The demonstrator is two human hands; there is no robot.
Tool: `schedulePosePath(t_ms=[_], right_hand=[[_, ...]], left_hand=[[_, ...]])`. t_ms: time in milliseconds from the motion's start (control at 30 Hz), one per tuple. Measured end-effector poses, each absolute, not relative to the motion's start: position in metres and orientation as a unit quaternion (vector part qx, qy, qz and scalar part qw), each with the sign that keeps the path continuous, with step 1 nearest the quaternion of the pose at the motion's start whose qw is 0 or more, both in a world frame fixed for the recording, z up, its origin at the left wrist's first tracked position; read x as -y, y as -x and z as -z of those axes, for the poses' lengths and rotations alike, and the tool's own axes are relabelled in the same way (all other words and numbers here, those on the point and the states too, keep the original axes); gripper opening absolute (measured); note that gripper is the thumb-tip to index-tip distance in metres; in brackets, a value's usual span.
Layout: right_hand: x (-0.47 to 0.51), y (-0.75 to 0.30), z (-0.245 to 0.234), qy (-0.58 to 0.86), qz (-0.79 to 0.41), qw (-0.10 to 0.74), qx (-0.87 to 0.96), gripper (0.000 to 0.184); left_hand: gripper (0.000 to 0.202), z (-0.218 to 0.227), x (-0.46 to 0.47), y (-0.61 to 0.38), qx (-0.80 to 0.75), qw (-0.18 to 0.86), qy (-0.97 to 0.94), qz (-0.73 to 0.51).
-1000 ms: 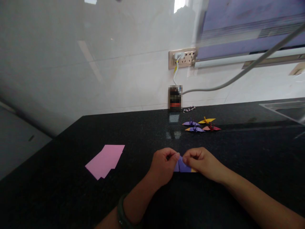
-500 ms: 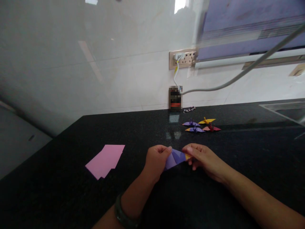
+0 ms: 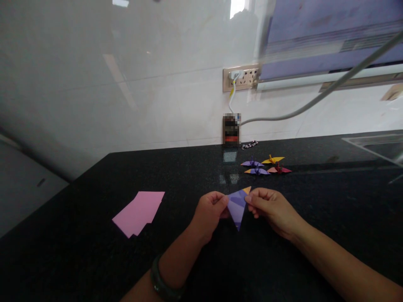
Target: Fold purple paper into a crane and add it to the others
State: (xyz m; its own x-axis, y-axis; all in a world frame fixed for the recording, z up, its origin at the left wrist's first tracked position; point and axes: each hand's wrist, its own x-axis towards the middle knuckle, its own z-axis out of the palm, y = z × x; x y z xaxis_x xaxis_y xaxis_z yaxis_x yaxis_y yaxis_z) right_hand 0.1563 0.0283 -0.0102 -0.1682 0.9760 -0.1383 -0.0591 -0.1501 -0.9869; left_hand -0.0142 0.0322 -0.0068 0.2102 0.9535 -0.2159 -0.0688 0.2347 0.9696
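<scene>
A folded purple paper triangle point(image 3: 236, 205) with a small orange corner hangs point down just above the black countertop point(image 3: 78, 251). My left hand point(image 3: 210, 212) pinches its upper left corner. My right hand point(image 3: 271, 209) pinches its upper right corner. Both hands are closed on the paper, a little in front of me at the centre. A dark band is on my left wrist.
Pink paper sheets point(image 3: 138, 212) lie to the left. Several finished paper cranes point(image 3: 265, 165) in purple, yellow and red sit further back. A small dark device point(image 3: 231, 130) leans against the wall under a socket strip point(image 3: 241, 78), with a cable running right.
The purple paper was lifted off the counter and turned from a flat folded strip to a triangle hanging point down. Both hands rose slightly with it.
</scene>
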Motion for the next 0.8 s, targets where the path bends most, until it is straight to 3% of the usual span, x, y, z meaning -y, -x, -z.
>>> schedulePosePath(t_ms=[133,333,533,800], right_hand=[[-0.025,-0.153,0.006,0.460,-0.566,0.460,0.506,0.020],[-0.018,-0.138,0.011,0.435,-0.617,0.387,0.530,0.022],[-0.019,-0.135,0.018,0.443,-0.629,0.397,0.500,0.017],[-0.018,-0.139,0.011,0.475,-0.601,0.360,0.532,0.018]], left_hand=[[0.015,0.005,-0.030,0.013,-0.476,0.608,-0.475,-0.421],[0.014,0.009,-0.026,0.008,-0.465,0.579,-0.499,-0.447],[0.015,0.009,-0.023,0.005,-0.457,0.587,-0.489,-0.455],[0.013,0.011,-0.025,0.010,-0.507,0.486,-0.519,-0.488]])
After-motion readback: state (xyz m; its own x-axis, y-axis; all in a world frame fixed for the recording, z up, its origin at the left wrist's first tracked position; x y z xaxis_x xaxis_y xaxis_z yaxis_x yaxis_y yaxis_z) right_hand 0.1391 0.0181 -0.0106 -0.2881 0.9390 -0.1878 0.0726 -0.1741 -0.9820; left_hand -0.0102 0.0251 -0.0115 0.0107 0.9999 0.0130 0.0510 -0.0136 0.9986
